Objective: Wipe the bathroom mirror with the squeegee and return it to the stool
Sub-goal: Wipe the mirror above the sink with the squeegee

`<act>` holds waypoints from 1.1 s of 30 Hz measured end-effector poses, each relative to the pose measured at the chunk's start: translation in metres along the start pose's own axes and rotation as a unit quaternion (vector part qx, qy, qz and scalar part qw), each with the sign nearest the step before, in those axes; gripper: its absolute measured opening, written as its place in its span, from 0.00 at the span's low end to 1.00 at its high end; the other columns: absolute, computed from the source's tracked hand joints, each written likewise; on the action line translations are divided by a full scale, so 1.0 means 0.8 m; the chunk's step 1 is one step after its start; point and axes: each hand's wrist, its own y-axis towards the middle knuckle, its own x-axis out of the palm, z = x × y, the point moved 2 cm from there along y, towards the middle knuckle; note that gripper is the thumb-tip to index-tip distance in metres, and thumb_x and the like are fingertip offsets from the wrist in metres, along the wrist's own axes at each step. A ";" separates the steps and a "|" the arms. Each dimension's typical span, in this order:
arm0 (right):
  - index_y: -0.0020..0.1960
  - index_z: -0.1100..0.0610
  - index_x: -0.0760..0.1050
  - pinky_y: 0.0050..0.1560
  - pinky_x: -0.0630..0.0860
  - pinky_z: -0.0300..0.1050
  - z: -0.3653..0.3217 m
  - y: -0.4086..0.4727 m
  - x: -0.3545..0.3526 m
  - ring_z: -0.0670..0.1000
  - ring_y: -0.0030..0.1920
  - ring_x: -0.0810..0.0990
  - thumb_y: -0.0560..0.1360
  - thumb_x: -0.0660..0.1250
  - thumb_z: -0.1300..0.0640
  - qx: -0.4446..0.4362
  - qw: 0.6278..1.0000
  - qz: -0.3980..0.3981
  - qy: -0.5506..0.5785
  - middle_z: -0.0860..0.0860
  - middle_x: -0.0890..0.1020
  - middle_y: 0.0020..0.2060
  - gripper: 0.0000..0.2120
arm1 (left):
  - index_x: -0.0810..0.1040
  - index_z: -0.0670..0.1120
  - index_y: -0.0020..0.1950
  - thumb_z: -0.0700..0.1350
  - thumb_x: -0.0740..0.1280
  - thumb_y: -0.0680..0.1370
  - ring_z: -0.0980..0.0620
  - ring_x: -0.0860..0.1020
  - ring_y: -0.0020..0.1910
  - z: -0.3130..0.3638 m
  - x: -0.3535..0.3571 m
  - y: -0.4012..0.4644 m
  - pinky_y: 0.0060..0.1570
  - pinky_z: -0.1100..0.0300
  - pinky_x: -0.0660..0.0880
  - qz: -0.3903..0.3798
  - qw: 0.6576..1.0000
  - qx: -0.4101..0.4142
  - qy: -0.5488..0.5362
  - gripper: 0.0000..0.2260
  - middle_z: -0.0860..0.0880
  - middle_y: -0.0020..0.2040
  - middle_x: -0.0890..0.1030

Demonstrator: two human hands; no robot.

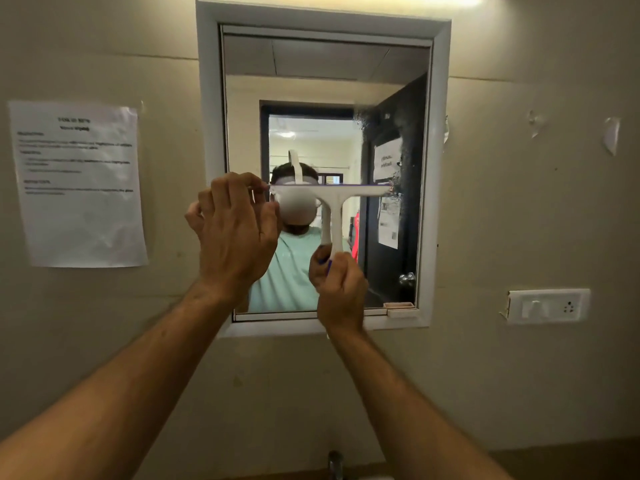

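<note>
A white T-shaped squeegee [334, 209] with a purple blade edge is pressed flat against the glass of the white-framed mirror [438, 168], about halfway up. My right hand [341, 289] is closed around the bottom of its handle. My left hand [235, 230] is raised at the left end of the blade, fingertips pinching or touching that end. Wet streaks and droplets show on the right part of the glass above and beside the blade. The stool is out of view.
A printed paper notice [78, 183] is taped to the wall left of the mirror. A white switch and socket plate [549, 305] sits on the wall at lower right. A tap top [335, 462] shows at the bottom edge.
</note>
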 end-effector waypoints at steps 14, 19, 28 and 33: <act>0.41 0.55 0.73 0.37 0.75 0.46 -0.104 0.138 0.000 0.46 0.36 0.79 0.85 0.50 0.48 0.017 0.999 -0.030 0.030 0.52 0.78 0.33 0.21 | 0.69 0.49 0.62 0.48 0.64 0.77 0.48 0.69 0.57 0.013 -0.004 0.063 0.55 0.48 0.63 0.016 1.000 0.001 0.020 0.14 0.47 0.59 0.71; 0.41 0.53 0.72 0.33 0.70 0.49 -0.038 0.059 -0.004 0.43 0.31 0.74 0.85 0.55 0.52 -0.008 0.999 -0.050 -0.013 0.46 0.73 0.29 0.16 | 0.68 0.50 0.61 0.48 0.65 0.77 0.49 0.68 0.55 0.010 -0.002 0.048 0.53 0.52 0.59 -0.003 0.999 0.019 0.032 0.14 0.48 0.58 0.69; 0.39 0.52 0.71 0.34 0.78 0.47 -0.126 0.157 0.001 0.43 0.31 0.76 0.84 0.50 0.47 -0.034 0.998 -0.030 0.046 0.50 0.76 0.31 0.19 | 0.70 0.47 0.62 0.47 0.66 0.77 0.45 0.69 0.58 0.018 -0.001 0.092 0.55 0.48 0.62 -0.013 0.998 0.042 0.054 0.15 0.45 0.61 0.70; 0.41 0.52 0.73 0.44 0.80 0.58 -0.141 0.194 0.010 0.56 0.39 0.81 0.84 0.49 0.46 -0.016 0.999 -0.040 0.006 0.55 0.80 0.36 0.21 | 0.70 0.48 0.62 0.48 0.66 0.78 0.46 0.68 0.63 0.017 0.005 0.102 0.59 0.46 0.63 -0.024 0.998 0.039 0.051 0.14 0.46 0.64 0.69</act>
